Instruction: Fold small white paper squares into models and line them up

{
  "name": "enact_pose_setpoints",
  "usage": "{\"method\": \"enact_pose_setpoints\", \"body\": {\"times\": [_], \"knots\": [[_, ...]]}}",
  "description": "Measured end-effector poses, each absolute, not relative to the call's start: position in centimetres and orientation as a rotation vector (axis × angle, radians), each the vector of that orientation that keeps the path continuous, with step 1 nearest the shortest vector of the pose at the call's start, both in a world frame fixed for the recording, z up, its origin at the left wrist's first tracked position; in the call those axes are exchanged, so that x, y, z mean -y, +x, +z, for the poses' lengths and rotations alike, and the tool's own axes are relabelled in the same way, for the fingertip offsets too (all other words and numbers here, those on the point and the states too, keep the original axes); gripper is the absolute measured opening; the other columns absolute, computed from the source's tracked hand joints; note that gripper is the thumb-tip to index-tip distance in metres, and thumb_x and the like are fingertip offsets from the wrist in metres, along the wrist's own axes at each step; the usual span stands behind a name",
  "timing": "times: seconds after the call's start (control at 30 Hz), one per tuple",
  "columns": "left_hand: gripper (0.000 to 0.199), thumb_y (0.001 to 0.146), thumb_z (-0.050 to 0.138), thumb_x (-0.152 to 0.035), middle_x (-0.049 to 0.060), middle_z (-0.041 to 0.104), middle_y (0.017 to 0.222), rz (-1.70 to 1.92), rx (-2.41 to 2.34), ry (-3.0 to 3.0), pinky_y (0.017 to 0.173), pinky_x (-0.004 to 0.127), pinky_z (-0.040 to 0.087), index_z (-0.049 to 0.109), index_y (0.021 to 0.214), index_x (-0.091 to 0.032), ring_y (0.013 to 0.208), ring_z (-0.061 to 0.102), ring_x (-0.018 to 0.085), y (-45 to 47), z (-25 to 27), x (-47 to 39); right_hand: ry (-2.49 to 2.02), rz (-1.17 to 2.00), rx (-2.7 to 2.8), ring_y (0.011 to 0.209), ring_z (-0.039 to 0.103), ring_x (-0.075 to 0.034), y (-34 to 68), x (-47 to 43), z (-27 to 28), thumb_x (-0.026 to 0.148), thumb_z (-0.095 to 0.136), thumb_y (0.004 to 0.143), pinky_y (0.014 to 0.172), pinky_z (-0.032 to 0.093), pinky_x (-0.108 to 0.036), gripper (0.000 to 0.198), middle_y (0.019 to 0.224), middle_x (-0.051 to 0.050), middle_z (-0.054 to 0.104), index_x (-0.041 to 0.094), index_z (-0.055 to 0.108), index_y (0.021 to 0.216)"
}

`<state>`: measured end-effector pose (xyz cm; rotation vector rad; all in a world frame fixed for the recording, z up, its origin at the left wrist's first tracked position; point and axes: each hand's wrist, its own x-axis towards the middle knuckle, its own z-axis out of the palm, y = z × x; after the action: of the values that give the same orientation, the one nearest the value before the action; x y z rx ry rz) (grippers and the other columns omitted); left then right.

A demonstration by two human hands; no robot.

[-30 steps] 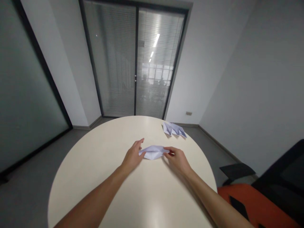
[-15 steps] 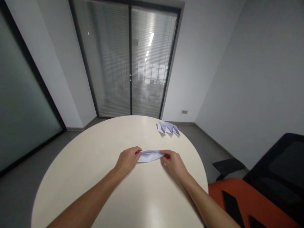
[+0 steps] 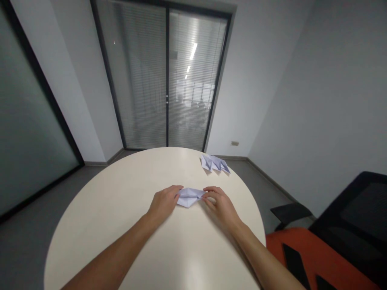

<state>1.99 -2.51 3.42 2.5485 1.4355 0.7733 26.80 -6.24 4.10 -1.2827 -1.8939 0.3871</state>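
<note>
A small piece of folded white paper (image 3: 188, 198) lies between my two hands over the middle of the round table (image 3: 136, 173). A crease runs across it lengthwise, and its near edge comes to a blunt point. My left hand (image 3: 165, 201) grips the left end between thumb and fingers. On the other side, my right hand (image 3: 220, 204) pinches the right end with thumb and fingertips. Further back, near the table's right edge, rest several folded paper pieces (image 3: 214, 164) in a row.
An orange chair (image 3: 314, 257) with a black mesh back stands at the right, close to the table. Behind the table are a glass partition with blinds (image 3: 145, 80) and a grey wall (image 3: 317, 100).
The paper's middle has spread wider from front to back, and its near edge is more pointed. My right hand's fingers have shifted on the right end and opened slightly.
</note>
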Motion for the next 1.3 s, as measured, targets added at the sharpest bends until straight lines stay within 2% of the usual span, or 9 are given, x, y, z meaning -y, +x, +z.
{"method": "enact_pose_setpoints", "body": {"times": [0.1, 0.2, 0.33, 0.53, 0.67, 0.8, 0.9, 1.0, 1.3], "knots": [[0.043, 0.094, 0.050, -0.013, 0.005, 0.062, 0.138, 0.888, -1.226, 2.668, 0.108, 0.035, 0.045, 0.057, 0.135, -0.024, 0.126, 0.058, 0.020, 1.8, 3.0, 2.2, -1.236, 0.745, 1.642, 0.114, 0.062, -0.029, 26.2, 5.7, 4.6, 0.043, 0.075, 0.079, 0.100, 0.043, -0.043, 0.020, 0.121, -0.012, 0.070, 0.023, 0.078, 0.081], [0.040, 0.095, 0.054, -0.021, 0.006, 0.063, 0.137, 0.934, -1.127, 2.680, 0.109, 0.038, 0.046, 0.056, 0.135, -0.024, 0.125, 0.058, 0.021, 1.9, 3.0, 2.3, -1.159, 1.111, 1.325, 0.111, 0.063, -0.028, 25.1, 5.5, 5.5, 0.052, 0.079, 0.074, 0.096, 0.045, -0.041, 0.033, 0.126, -0.012, 0.069, 0.022, 0.076, 0.085], [0.039, 0.095, 0.059, -0.035, 0.007, 0.064, 0.133, 1.011, -1.141, 2.585, 0.106, 0.037, 0.048, 0.057, 0.132, -0.023, 0.121, 0.060, 0.023, 2.4, 3.7, 3.1, -1.017, 1.250, 1.128, 0.098, 0.065, -0.023, 23.5, 5.4, 7.1, 0.057, 0.079, 0.074, 0.087, 0.049, -0.035, 0.040, 0.114, -0.008, 0.073, 0.023, 0.068, 0.091], [0.030, 0.103, 0.041, -0.033, 0.005, 0.072, 0.117, 1.036, -1.407, 2.302, 0.094, 0.030, 0.048, 0.067, 0.114, -0.023, 0.105, 0.067, 0.019, 2.4, 4.5, 2.9, -1.043, 1.029, 1.388, 0.089, 0.066, -0.022, 21.9, 2.6, 7.4, 0.061, 0.063, 0.085, 0.079, 0.052, -0.033, 0.040, 0.101, -0.009, 0.073, 0.023, 0.057, 0.094], [0.030, 0.102, 0.043, -0.035, 0.002, 0.076, 0.099, 0.895, -1.659, 2.085, 0.075, 0.027, 0.046, 0.071, 0.099, -0.026, 0.088, 0.070, 0.018, 1.8, 4.6, 1.8, -1.135, 0.807, 1.594, 0.105, 0.064, -0.024, 21.8, 0.8, 7.0, 0.051, 0.072, 0.081, 0.087, 0.052, -0.036, 0.038, 0.109, -0.008, 0.069, 0.024, 0.061, 0.104], [0.031, 0.101, 0.043, -0.037, 0.003, 0.076, 0.087, 0.744, -1.858, 2.050, 0.064, 0.027, 0.039, 0.070, 0.092, -0.025, 0.079, 0.070, 0.020, 1.2, 5.1, 1.3, -1.181, 0.745, 1.741, 0.098, 0.065, -0.023, 22.3, 0.6, 6.7, 0.041, 0.076, 0.078, 0.083, 0.054, -0.035, 0.037, 0.109, -0.007, 0.069, 0.022, 0.063, 0.108], [0.032, 0.102, 0.041, -0.037, 0.004, 0.077, 0.090, 0.730, -1.848, 2.121, 0.065, 0.028, 0.039, 0.069, 0.095, -0.026, 0.081, 0.071, 0.021, 1.2, 5.6, 1.7, -1.259, 0.700, 1.798, 0.087, 0.066, -0.022, 22.4, 1.2, 6.4, 0.034, 0.068, 0.083, 0.073, 0.054, -0.032, 0.021, 0.098, -0.006, 0.070, 0.021, 0.065, 0.099], [0.030, 0.102, 0.041, -0.036, 0.004, 0.077, 0.096, 0.762, -1.789, 2.206, 0.068, 0.028, 0.040, 0.069, 0.100, -0.027, 0.084, 0.071, 0.021, 1.5, 6.0, 2.6, -1.338, 0.602, 1.721, 0.082, 0.066, -0.021, 22.5, 2.0, 6.0, 0.028, 0.063, 0.082, 0.061, 0.052, -0.029, 0.026, 0.094, -0.006, 0.068, 0.021, 0.060, 0.107], [0.031, 0.096, 0.046, -0.038, 0.006, 0.077, 0.092, 0.810, -1.665, 2.080, 0.065, 0.027, 0.039, 0.072, 0.092, -0.024, 0.081, 0.069, 0.020, 1.0, 6.5, 3.2, -1.419, 0.214, 2.017, 0.075, 0.070, -0.025, 23.9, 5.6, 6.0, 0.033, 0.051, 0.093, 0.066, 0.052, -0.034, 0.009, 0.083, -0.006, 0.071, 0.025, 0.053, 0.095]]}}
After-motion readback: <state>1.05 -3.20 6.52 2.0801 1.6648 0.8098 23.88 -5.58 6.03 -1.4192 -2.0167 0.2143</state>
